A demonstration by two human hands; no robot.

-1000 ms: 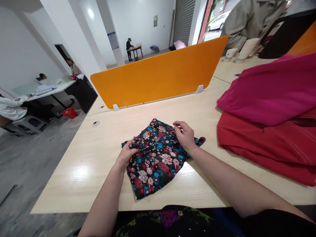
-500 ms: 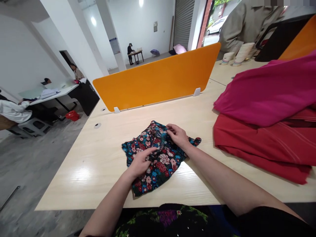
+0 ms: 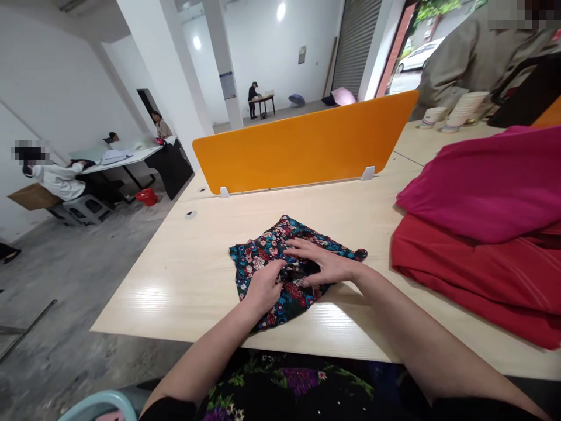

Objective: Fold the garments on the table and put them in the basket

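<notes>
A dark floral cloth [image 3: 267,245] with red, blue and pink flowers lies rumpled on the pale wooden table in front of me. My left hand [image 3: 264,287] is closed on a gathered fold near its middle, thumb and fingers pinched together. Over the right part of the cloth is my right hand [image 3: 328,264], its fingers stretched out and thumb held apart. A dark opening or fold shows between the two hands. One corner of the cloth, curled up, pokes out to the right beyond my right hand.
At right lies a magenta cloth [image 3: 477,181] on folded red fabric [image 3: 464,263]. An orange divider [image 3: 302,149] stands along the table's back. Paper cups [image 3: 467,111] are behind it, near a person in grey [image 3: 456,70]. A light blue rim [image 3: 105,400] shows below left.
My right hand has come down and left from the cloth's far edge to its middle, its fingers now spread. My left hand keeps its pinch. The view has swung slightly left.
</notes>
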